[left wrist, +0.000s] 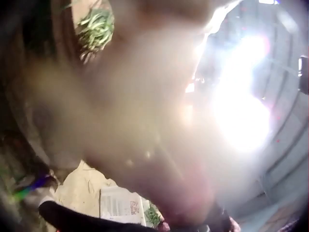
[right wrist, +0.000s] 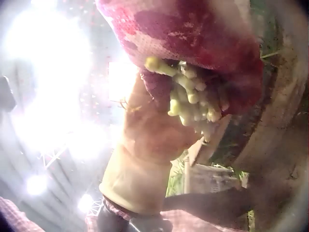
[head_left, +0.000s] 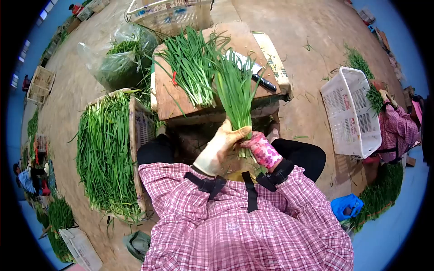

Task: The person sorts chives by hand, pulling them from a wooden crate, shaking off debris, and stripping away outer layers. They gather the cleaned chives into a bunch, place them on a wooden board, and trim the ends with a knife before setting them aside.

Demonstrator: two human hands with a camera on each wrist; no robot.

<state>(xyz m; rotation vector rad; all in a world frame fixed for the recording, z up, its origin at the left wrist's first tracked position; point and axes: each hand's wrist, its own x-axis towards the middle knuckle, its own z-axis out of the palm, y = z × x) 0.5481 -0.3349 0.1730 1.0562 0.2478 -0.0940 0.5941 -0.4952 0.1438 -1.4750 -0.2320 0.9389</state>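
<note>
My left hand (head_left: 220, 143), in a cream rubber glove, grips a bunch of garlic chives (head_left: 235, 92) around its lower stems, with the long green leaves fanning away from me. Just below, my right hand (head_left: 262, 150), in a pink patterned glove, holds the same bunch near its root ends. Those pale cut ends (right wrist: 193, 99) poke out of the pink glove in the right wrist view. The left wrist view is mostly blurred by the glove. Beyond the hands, a second pile of chives (head_left: 192, 67) lies on a wooden board (head_left: 169, 99), beside a knife (head_left: 264, 82) with a black handle.
At my left stands a crate packed with chives (head_left: 106, 153), and a clear plastic bag (head_left: 113, 67) of greens sits behind it. Another plastic crate (head_left: 169, 18) is past the board. To the right, a person (head_left: 398, 124) works beside a white crate (head_left: 350, 113). A blue bag (head_left: 347, 207) lies nearby.
</note>
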